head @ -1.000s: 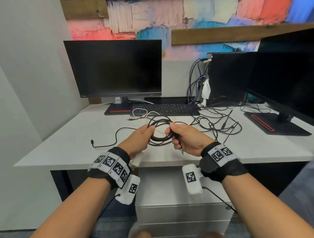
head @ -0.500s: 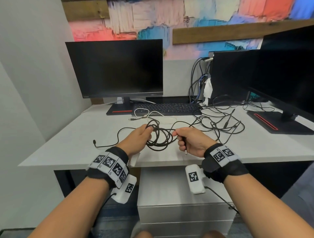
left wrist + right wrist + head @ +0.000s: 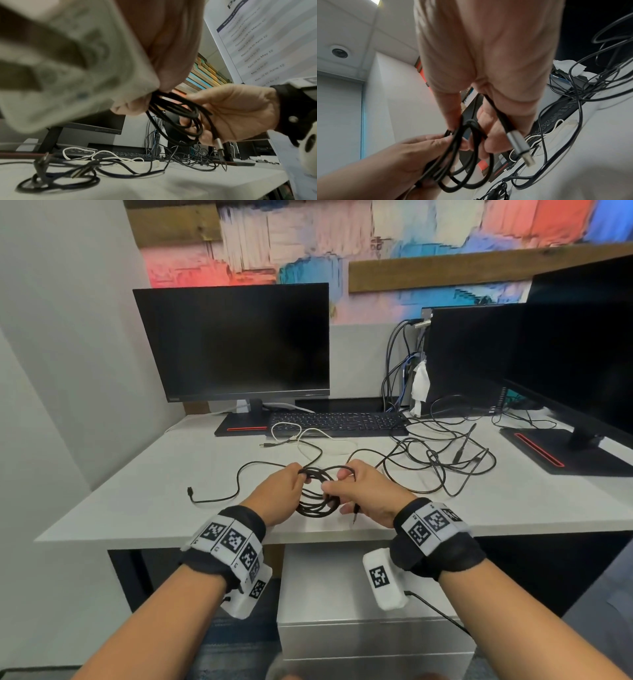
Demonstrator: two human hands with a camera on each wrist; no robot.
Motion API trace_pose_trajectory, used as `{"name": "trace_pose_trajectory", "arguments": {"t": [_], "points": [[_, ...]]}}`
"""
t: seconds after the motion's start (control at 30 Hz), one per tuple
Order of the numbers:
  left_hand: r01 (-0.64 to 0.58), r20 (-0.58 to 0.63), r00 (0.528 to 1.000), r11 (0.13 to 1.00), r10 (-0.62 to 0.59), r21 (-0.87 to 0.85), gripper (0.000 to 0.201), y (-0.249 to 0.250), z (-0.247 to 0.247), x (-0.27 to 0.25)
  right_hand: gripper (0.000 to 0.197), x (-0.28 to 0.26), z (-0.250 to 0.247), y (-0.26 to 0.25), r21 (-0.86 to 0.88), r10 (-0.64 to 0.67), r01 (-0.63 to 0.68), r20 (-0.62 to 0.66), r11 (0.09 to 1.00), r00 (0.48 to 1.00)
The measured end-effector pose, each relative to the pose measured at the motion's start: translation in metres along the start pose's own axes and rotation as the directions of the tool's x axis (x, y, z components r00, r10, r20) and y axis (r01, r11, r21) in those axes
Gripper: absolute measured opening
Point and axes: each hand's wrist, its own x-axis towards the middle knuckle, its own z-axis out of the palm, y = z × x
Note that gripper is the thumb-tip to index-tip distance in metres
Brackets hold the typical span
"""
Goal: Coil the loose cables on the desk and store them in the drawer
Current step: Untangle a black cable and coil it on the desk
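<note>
A black cable coil [image 3: 317,496] hangs between both hands just above the desk's [image 3: 137,508] front edge. My left hand [image 3: 299,475] grips the loops on their left side, seen close in the left wrist view as coil [image 3: 180,112]. My right hand [image 3: 342,486] holds the loops on the right and pins the silver plug [image 3: 520,147], which points down below the palm [image 3: 355,517]. The cable's loose tail [image 3: 236,474] trails left across the desk to a small plug [image 3: 189,491]. A closed drawer unit [image 3: 373,642] stands under the desk.
A white cable [image 3: 301,436] lies in front of the keyboard [image 3: 335,422]. A tangle of thin black cables [image 3: 445,460] spreads over the desk to the right. Two monitors [image 3: 236,344] [image 3: 582,354] stand at the back and right; more wires [image 3: 397,364] hang behind them.
My hands spread apart with the loops stretched between them, then came back together. The coil is now tighter and sits lower, nearer the desk's front edge.
</note>
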Motion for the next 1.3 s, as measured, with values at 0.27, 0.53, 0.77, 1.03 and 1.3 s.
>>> {"name": "trace_pose_trajectory", "arguments": {"t": [0.27,0.53,0.77,1.03,1.3], "points": [[0.061,0.088,0.996,0.935,-0.032,-0.349,0.028,-0.001,-0.001,-0.001,0.015,0.002,-0.001,-0.002,-0.298,-0.087,0.079,-0.014,0.951,0.996],[0.165,0.142,0.985,0.729,-0.095,-0.664,0.027,0.005,-0.004,-0.003,0.010,0.002,0.001,-0.002,-0.262,-0.123,0.109,-0.038,0.959,0.992],[0.207,0.166,0.978,0.725,-0.128,-0.657,0.035,0.006,-0.006,-0.004,0.012,0.000,0.002,-0.003,-0.425,-0.137,0.132,0.020,0.895,0.990],[0.062,0.019,0.998,0.934,-0.059,-0.352,0.032,0.003,-0.006,0.001,0.013,0.000,0.000,0.001,-0.363,-0.070,0.056,-0.025,0.930,0.997],[0.071,-0.081,0.993,0.981,-0.087,-0.179,0.029,-0.009,-0.005,0.005,0.020,-0.004,-0.013,-0.003,-0.375,0.002,-0.003,-0.003,0.927,1.000]]}}
